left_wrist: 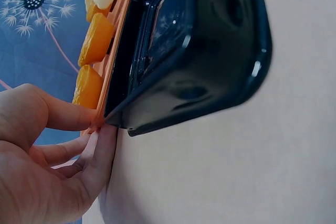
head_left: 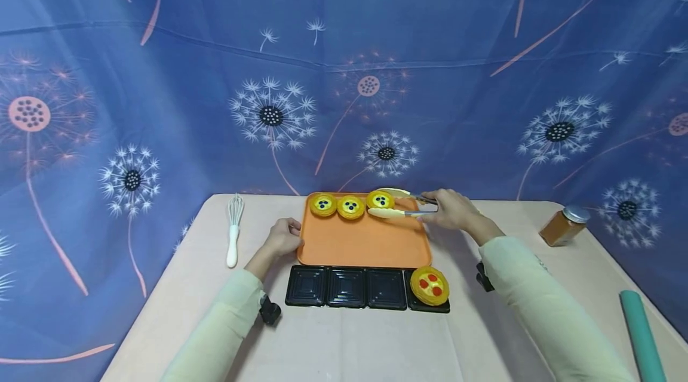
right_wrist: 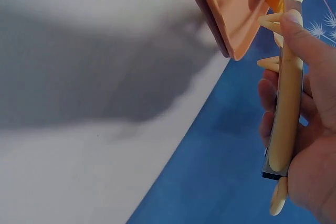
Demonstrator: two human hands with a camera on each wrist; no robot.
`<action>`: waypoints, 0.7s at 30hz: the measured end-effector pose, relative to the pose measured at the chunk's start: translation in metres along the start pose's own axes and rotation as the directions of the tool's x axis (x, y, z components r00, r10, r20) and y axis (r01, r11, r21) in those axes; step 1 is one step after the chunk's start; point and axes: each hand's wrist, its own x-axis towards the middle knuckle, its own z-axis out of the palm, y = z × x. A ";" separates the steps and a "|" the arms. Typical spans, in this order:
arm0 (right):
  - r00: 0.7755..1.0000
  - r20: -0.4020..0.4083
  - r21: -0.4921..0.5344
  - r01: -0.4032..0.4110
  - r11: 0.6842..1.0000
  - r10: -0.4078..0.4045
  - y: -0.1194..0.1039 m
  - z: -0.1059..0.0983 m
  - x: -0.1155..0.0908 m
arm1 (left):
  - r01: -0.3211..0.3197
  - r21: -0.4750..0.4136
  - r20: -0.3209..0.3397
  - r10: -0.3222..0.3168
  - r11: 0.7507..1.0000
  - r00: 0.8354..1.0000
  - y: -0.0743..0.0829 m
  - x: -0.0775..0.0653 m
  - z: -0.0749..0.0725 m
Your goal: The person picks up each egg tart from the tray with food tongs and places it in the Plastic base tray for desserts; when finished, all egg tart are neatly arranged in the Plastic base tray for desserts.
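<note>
My left hand [head_left: 282, 237] pinches the left rim of the orange tray [head_left: 362, 245] between thumb and fingers. In the left wrist view, its fingertips sit right by a corner of the black container [left_wrist: 210, 72]. My right hand [head_left: 454, 209] grips metal tongs [right_wrist: 289, 103] with cream tips, thumb along one arm. The tongs' tips lie on either side of the rightmost egg tart [head_left: 380, 199], which has dark blue dots. Left of it on the tray are two similar egg tarts, one in the middle [head_left: 350, 207] and one at the corner [head_left: 323, 205].
In the right end compartment of the black container sits a tart with red dots [head_left: 429, 286]. A whisk [head_left: 233, 233] lies at left. At right are a jar with a silver lid [head_left: 564, 225] and a green roll [head_left: 642, 334]. A blue dandelion-print curtain [head_left: 344, 119] hangs behind the table.
</note>
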 end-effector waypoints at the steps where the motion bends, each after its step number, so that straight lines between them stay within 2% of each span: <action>1: 1.000 0.008 0.001 -0.006 1.000 0.006 0.000 -0.001 0.000 | -0.001 0.001 0.000 0.001 1.000 1.000 0.001 0.000 0.000; 10: 1.000 0.019 -0.008 -0.019 1.000 0.019 -0.005 -0.015 -0.012 | -0.009 0.002 0.010 0.009 1.000 1.000 0.001 -0.003 0.002; 14: 1.000 -0.007 -0.033 0.025 0.999 -0.025 -0.012 -0.028 -0.019 | 0.003 -0.016 0.010 -0.003 1.000 1.000 0.002 -0.004 0.002; 21: 0.993 -0.031 -0.081 0.113 0.990 -0.116 -0.028 -0.053 -0.039 | -0.012 -0.012 0.008 0.012 1.000 1.000 0.003 -0.005 -0.001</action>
